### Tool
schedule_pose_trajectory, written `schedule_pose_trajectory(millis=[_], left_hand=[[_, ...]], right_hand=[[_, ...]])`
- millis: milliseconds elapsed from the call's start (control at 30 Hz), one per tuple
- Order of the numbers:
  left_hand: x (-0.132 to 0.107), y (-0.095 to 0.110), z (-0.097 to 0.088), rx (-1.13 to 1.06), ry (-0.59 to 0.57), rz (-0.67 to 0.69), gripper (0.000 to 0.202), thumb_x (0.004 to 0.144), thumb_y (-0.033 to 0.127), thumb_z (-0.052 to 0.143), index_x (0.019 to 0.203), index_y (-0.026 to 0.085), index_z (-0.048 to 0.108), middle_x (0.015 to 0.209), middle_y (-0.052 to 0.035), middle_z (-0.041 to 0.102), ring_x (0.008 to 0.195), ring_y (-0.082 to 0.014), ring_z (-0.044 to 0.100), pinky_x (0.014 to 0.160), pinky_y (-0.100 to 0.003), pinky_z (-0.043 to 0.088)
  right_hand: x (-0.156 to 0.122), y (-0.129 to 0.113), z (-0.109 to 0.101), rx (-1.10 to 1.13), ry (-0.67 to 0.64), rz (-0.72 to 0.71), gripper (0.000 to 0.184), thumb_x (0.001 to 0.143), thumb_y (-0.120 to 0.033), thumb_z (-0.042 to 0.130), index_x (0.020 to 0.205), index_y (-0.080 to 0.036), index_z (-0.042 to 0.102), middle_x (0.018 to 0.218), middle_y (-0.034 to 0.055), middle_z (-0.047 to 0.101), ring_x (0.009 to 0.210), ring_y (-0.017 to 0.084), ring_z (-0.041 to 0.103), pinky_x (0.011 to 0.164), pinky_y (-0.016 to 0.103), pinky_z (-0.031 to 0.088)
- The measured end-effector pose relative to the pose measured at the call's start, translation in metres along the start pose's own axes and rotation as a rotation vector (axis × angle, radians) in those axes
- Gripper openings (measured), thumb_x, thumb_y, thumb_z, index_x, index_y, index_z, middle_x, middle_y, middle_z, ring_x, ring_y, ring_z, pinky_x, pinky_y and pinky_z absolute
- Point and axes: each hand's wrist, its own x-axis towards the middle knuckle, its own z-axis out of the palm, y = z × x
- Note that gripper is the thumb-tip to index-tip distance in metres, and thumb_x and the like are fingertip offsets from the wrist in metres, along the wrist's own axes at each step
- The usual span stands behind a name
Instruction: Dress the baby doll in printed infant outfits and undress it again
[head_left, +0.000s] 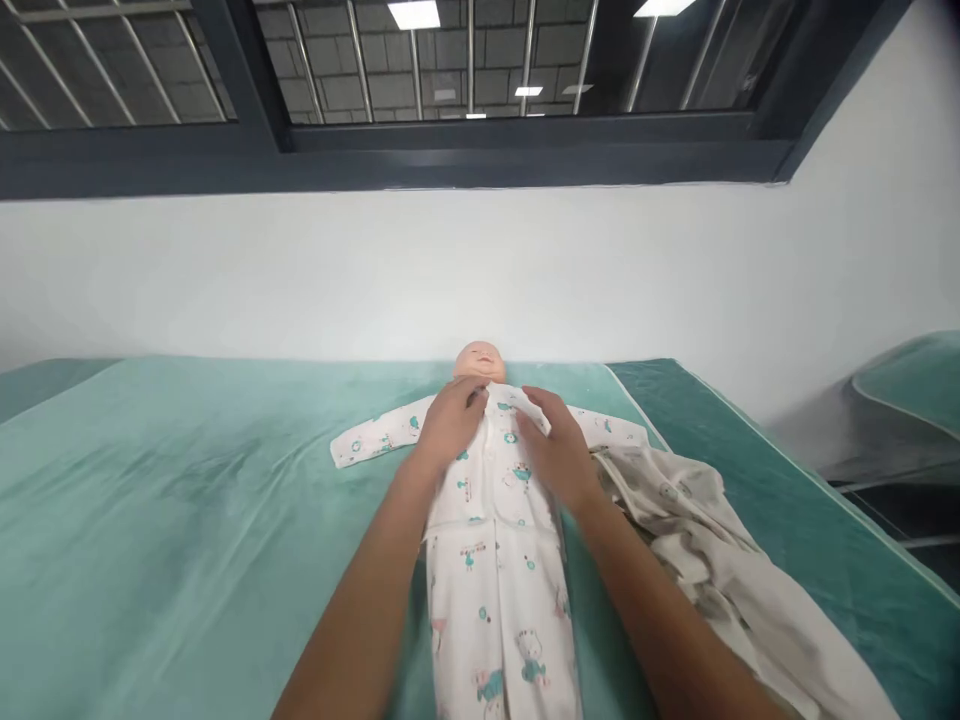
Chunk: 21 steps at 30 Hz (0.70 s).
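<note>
A baby doll (pixel 480 357) lies on its back, its head toward the wall. Over its body is a white baby top (pixel 489 470) with green and coloured prints, both sleeves spread sideways. White baby trousers (pixel 499 610) with a similar print lie below the top's hem. My left hand (pixel 455 418) rests on the top near the collar, thumb and forefinger slightly apart. On the other side of the chest, my right hand (pixel 556 440) touches the fabric with thumb and fingers apart. The undersides of both hands are hidden.
A crumpled whitish garment or cloth (pixel 720 540) lies to the right of the doll. Green bedding (pixel 225 500) spreads underneath, with a darker green strip (pixel 817 540) at right. Behind are a white wall (pixel 375 270) and a dark window frame (pixel 480 160). Another green-topped surface (pixel 915 380) stands far right.
</note>
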Motion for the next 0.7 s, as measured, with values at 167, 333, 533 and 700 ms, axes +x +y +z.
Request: schedule_pose_trajectory(millis=[167, 333, 533, 700], left_hand=[[0.005, -0.010, 0.003, 0.027, 0.006, 0.002, 0.034, 0.095, 0.027, 0.040, 0.117, 0.024, 0.066, 0.127, -0.0037, 0.065, 0.123, -0.0212, 0.054, 0.108, -0.038, 0.040], [0.001, -0.013, 0.003, 0.019, -0.014, -0.046, 0.035, 0.096, 0.029, 0.040, 0.123, 0.026, 0.063, 0.132, -0.0019, 0.062, 0.127, -0.0197, 0.051, 0.109, -0.037, 0.039], [0.003, -0.013, 0.004, 0.020, -0.006, -0.086, 0.034, 0.096, 0.028, 0.041, 0.123, 0.027, 0.062, 0.135, -0.0015, 0.059, 0.129, -0.0191, 0.049, 0.111, -0.036, 0.038], [0.002, -0.012, 0.004, 0.011, 0.000, -0.123, 0.032, 0.096, 0.030, 0.042, 0.120, 0.027, 0.064, 0.136, -0.0011, 0.058, 0.130, -0.0183, 0.048, 0.112, -0.035, 0.037]], right_hand=[[0.053, 0.015, 0.023, 0.117, -0.087, 0.128, 0.031, 0.087, -0.036, 0.049, 0.110, -0.023, 0.065, 0.118, 0.0042, 0.066, 0.113, 0.022, 0.058, 0.104, 0.042, 0.041], [0.049, 0.020, 0.023, 0.121, -0.141, 0.053, 0.031, 0.090, -0.034, 0.047, 0.113, -0.026, 0.065, 0.122, 0.0014, 0.064, 0.115, 0.020, 0.057, 0.103, 0.039, 0.041], [0.050, 0.017, 0.023, 0.099, -0.153, 0.009, 0.030, 0.092, -0.034, 0.046, 0.115, -0.029, 0.064, 0.126, 0.0003, 0.062, 0.118, 0.019, 0.055, 0.104, 0.039, 0.041], [0.049, 0.018, 0.023, 0.106, -0.147, 0.010, 0.028, 0.092, -0.034, 0.047, 0.114, -0.029, 0.064, 0.124, -0.0002, 0.063, 0.116, 0.019, 0.056, 0.102, 0.039, 0.043]])
